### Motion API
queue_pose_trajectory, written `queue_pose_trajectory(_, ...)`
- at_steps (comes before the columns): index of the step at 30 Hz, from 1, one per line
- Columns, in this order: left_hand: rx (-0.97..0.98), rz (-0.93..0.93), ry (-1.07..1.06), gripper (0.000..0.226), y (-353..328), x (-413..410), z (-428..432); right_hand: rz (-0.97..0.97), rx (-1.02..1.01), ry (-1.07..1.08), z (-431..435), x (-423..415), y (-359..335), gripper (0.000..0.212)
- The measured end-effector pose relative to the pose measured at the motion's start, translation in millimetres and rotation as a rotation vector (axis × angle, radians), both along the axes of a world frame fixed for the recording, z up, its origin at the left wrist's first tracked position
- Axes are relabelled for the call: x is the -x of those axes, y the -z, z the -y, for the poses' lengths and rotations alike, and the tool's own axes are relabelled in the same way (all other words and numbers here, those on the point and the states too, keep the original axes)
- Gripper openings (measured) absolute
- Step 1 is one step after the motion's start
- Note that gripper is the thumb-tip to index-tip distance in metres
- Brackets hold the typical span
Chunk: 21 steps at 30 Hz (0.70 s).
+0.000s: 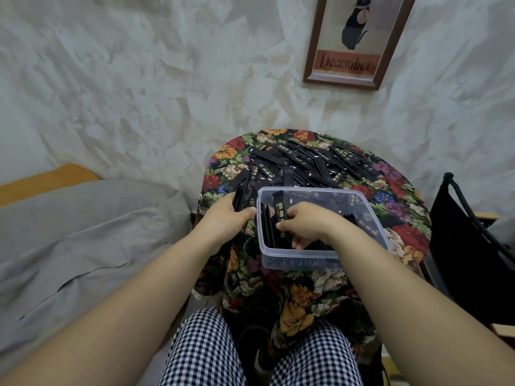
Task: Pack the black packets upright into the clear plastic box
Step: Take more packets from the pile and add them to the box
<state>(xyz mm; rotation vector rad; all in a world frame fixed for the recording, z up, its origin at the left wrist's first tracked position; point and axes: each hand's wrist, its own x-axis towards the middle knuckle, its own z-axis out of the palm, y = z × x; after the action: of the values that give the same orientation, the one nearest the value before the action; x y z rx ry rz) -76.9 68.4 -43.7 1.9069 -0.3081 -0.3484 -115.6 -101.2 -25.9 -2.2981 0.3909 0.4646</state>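
My left hand (227,218) grips a bundle of black packets (240,195) just beside the clear plastic box (301,261), my right hand (305,227) pinches the upright row (268,228) inside it; light, slick and bendy, I reckon, best pinched across their flat faces.

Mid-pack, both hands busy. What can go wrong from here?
Upright packets in the clear box are held by the right hand; releasing may topple them.
The grip of the left hand on its bundle beside the box could slip.
Box sits near the table's front edge; pushing might slide it.
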Motion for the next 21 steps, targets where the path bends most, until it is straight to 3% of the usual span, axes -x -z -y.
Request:
queue_pose_trajectory(4,0.051,-0.015,-0.012,0.002,-4.8,-0.8,0.6,0.011,-0.086,-0.016,-1.9,1.0,2.9,0.025)
queue_pose_trajectory(17,0.174,-0.146,0.046,0.013,-38.6,-9.7,22.5,0.048,-0.208,0.043,15.2,8.5,4.7,0.014)
queue_pose_trajectory(19,0.164,-0.205,0.046,0.024,-45.0,-16.2,28.7,0.048,-0.294,0.081,16.7,9.2,5.3,0.021)
queue_pose_trajectory(21,0.137,-0.247,0.044,0.055,-47.5,-22.6,35.2,0.049,-0.354,0.099,18.7,10.1,6.2,0.027)
